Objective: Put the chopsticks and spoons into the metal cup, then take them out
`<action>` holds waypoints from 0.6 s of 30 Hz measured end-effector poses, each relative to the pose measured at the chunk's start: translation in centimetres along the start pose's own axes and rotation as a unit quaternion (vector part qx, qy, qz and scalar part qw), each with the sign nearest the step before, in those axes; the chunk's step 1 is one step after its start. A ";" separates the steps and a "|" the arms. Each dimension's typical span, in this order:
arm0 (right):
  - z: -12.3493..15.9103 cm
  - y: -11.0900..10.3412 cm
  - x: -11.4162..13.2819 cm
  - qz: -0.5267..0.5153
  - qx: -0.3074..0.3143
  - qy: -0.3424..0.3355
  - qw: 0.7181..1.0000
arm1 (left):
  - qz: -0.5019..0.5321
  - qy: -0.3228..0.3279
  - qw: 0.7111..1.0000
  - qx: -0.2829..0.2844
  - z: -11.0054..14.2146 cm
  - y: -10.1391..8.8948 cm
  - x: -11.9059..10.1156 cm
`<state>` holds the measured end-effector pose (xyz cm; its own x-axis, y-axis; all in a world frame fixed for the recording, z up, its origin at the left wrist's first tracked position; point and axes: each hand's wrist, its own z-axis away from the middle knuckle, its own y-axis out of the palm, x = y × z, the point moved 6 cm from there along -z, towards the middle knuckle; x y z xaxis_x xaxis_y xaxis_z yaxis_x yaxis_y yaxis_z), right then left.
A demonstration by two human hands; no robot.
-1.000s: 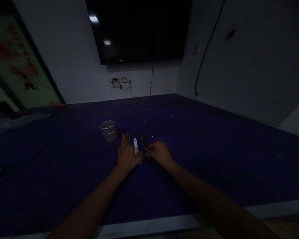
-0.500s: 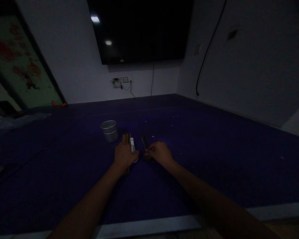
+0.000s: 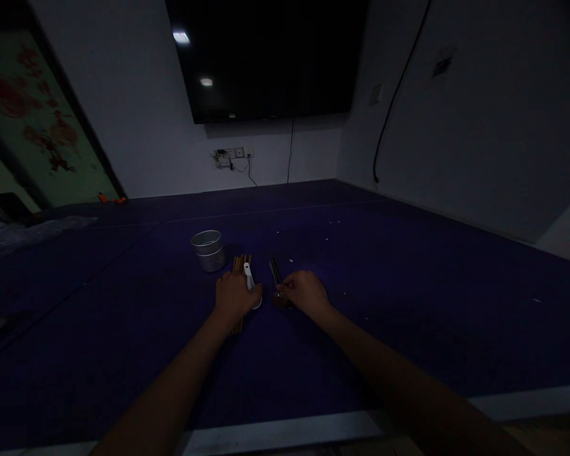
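My left hand (image 3: 234, 294) is closed over a bundle of wooden chopsticks (image 3: 238, 263) and a white soup spoon (image 3: 248, 273). Its thumb lies across the spoon, and the chopsticks' ends stick out above and below the palm. A short way to the right, my right hand (image 3: 306, 292) pinches metal spoons (image 3: 276, 275) lying close together, with dark handles pointing away from me and a bowl (image 3: 280, 300) toward me. How many there are I cannot tell in the dim light. Beyond my left hand stands a round, silvery metal holder (image 3: 210, 252), upright.
The purple surface (image 3: 408, 291) has a pale front edge (image 3: 285, 430) and several small white scraps. Clear plastic wrap (image 3: 38, 231) lies at the far left. A television (image 3: 270, 57) hangs on the wall above sockets and cables.
My left hand has shifted slightly left, and the chopsticks and white spoon have tilted with it. My right hand has stayed nearly still at the metal spoons.
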<state>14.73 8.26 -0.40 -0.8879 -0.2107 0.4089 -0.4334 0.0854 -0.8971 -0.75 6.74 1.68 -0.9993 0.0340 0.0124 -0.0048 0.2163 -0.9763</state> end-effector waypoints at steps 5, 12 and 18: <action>0.2 -0.3 0.2 -0.002 -0.002 -0.001 1.000 | 0.011 0.009 0.999 -0.031 0.1 -0.3 0.0; 0.1 -0.2 0.1 -0.002 -0.002 0.005 1.000 | 0.022 0.022 0.999 -0.030 0.0 -0.1 0.0; 0.2 -0.2 0.2 0.004 -0.004 -0.002 1.000 | 0.022 0.025 0.999 -0.026 0.0 -0.1 -0.1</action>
<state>14.69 7.99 -0.16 -0.8911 -0.2141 0.4002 -0.4268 0.0949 -0.8994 -0.67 6.72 1.78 -0.9955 0.0933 -0.0176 0.0419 0.2646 -0.9635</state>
